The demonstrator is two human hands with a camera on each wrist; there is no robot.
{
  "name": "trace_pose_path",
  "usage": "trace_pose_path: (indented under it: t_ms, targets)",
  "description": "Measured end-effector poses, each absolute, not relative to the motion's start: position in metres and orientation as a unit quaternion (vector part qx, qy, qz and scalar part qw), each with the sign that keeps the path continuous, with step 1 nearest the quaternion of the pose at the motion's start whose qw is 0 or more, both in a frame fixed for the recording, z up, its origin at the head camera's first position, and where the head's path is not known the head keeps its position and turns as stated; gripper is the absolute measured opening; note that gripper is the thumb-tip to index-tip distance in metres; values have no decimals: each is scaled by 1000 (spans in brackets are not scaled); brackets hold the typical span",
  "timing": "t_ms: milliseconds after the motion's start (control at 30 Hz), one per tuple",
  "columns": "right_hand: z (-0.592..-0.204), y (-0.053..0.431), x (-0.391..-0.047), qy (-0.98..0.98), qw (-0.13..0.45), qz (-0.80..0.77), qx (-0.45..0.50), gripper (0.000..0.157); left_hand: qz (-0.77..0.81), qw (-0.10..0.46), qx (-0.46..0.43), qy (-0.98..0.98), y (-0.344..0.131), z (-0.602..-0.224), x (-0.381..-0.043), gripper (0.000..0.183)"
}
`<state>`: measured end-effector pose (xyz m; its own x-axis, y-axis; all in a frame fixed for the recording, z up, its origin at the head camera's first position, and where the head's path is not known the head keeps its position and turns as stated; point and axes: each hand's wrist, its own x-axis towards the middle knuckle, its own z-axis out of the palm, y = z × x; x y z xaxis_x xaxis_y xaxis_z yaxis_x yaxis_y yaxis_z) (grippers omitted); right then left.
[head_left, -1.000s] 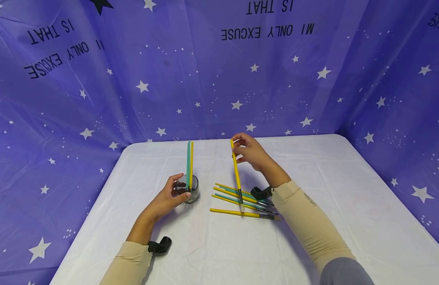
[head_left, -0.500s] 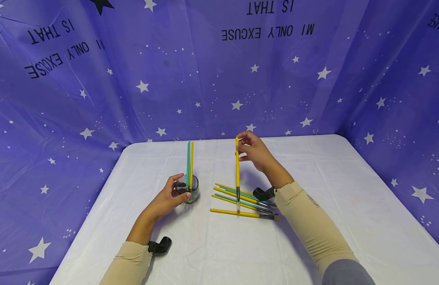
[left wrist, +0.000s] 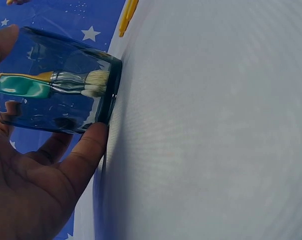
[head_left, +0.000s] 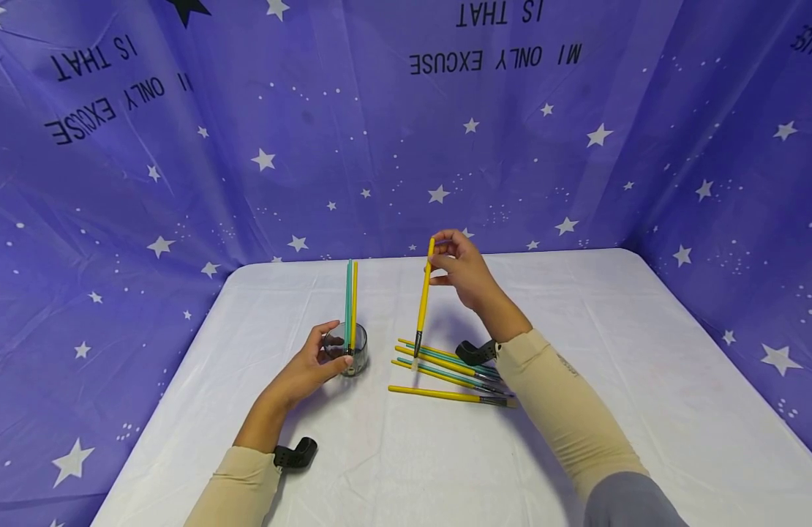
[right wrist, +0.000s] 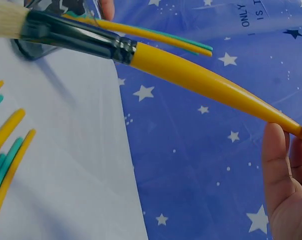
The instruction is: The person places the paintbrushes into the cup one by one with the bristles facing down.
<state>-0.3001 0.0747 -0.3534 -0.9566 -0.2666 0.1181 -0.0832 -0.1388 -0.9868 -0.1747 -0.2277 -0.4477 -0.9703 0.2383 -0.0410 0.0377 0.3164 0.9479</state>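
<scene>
My left hand (head_left: 309, 373) grips a clear glass (head_left: 361, 357) standing on the white table, thumb on the near side. Teal brushes (head_left: 348, 296) and a yellow brush (head_left: 355, 293) lean upright in it; their pale bristles (left wrist: 96, 82) point down at its base in the left wrist view. Above the table, my right hand (head_left: 467, 272) pinches a yellow paintbrush (head_left: 423, 301) near the handle's tip. That brush hangs steeply, black ferrule and pale bristles (right wrist: 5, 20) downward, to the right of the glass.
Several yellow and teal paintbrushes (head_left: 432, 356) lie in a loose bundle under my right hand, handles to the left. One thicker yellow brush (head_left: 434, 394) lies nearer to me. A purple star-printed cloth (head_left: 380, 146) rises behind the table (head_left: 432, 468).
The right hand first shifts slightly right, then rises and moves left. Its yellow paintbrush lifts higher over the bundle, bristle end swinging left. The left hand and glass stay put.
</scene>
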Motion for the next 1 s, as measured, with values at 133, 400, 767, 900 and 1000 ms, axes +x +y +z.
trace_pose_path:
  t_ms: [133, 400, 767, 900, 1000]
  targets:
    - [-350, 67, -299, 633, 50, -760, -138, 32, 576, 84, 87, 808, -227, -448, -175, 78]
    - [-340, 49, -297, 591, 14, -794, -141, 31, 581, 88, 85, 805, -227, -448, -174, 79]
    - [-331, 25, -297, 563, -16, -814, -144, 28, 577, 89, 85, 807, -227, -447, -173, 79]
    - [-334, 14, -296, 574, -12, -805, -149, 28, 576, 88, 85, 808, -227, -446, -173, 79]
    - [-339, 5, -294, 585, -4, -796, -156, 29, 576, 87, 83, 809, -226, -446, -174, 79]
